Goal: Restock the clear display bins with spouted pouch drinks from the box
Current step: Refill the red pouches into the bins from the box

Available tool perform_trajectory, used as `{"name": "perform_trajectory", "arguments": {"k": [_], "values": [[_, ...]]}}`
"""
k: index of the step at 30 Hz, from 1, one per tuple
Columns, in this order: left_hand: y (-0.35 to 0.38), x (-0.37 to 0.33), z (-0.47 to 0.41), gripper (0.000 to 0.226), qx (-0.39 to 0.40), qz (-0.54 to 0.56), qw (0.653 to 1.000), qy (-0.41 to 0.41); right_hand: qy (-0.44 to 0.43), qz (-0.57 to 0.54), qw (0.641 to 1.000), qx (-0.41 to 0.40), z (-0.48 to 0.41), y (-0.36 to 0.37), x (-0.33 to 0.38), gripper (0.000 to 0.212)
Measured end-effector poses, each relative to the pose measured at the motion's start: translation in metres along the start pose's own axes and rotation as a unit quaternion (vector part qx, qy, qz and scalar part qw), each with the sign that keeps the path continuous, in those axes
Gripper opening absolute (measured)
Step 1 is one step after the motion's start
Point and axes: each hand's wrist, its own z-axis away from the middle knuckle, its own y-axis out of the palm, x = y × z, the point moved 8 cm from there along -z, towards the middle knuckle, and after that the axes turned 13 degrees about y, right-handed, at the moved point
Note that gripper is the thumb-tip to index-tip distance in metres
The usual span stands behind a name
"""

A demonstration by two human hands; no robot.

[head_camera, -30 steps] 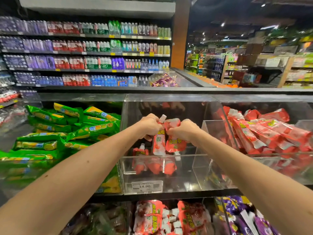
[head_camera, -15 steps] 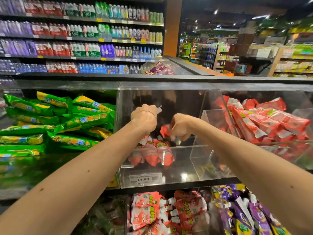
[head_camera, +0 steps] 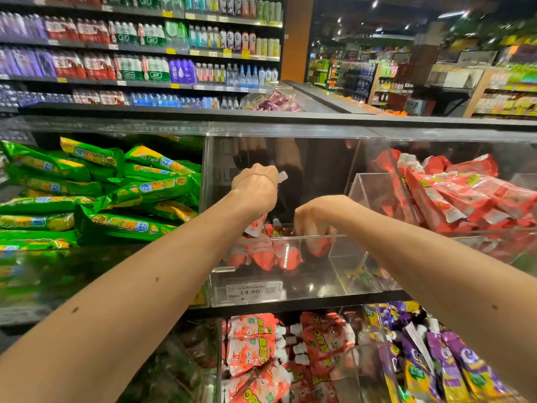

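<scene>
Containing red pouches: clear bin

pouch mostly hidden inside the left hand, fingertips of the right hand blurred behind the bin wall, price label small print unreadable, lower pouches cut off by the bottom edge

Both bare arms reached forward. The left hand was fisted round a pouch; the right hand hung lower, fingers curled downward (grip unclear).
</scene>
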Motion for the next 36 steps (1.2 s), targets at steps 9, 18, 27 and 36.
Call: {"name": "perform_trajectory", "arguments": {"k": [9, 18, 27, 36], "values": [[-0.003, -0.005, 0.005, 0.031, -0.003, 0.012, 1.000, 0.020, -0.032, -0.088, 0.995, 0.022, 0.000, 0.000, 0.007, 0.102], [-0.007, -0.002, 0.000, 0.019, -0.094, 0.251, 0.962, 0.061, -0.092, -0.429, 0.884, -0.162, 0.021, -0.059, -0.007, 0.064], [0.004, -0.020, -0.011, 0.021, -0.019, 0.227, 0.968, 0.103, 0.000, -0.026, 0.951, -0.308, 0.049, -0.069, -0.015, 0.060], [0.004, -0.052, -0.042, 0.029, -0.056, 0.083, 0.987, 0.128, 0.046, -0.062, 0.960, -0.271, 0.035, -0.099, -0.040, 0.041]]}}
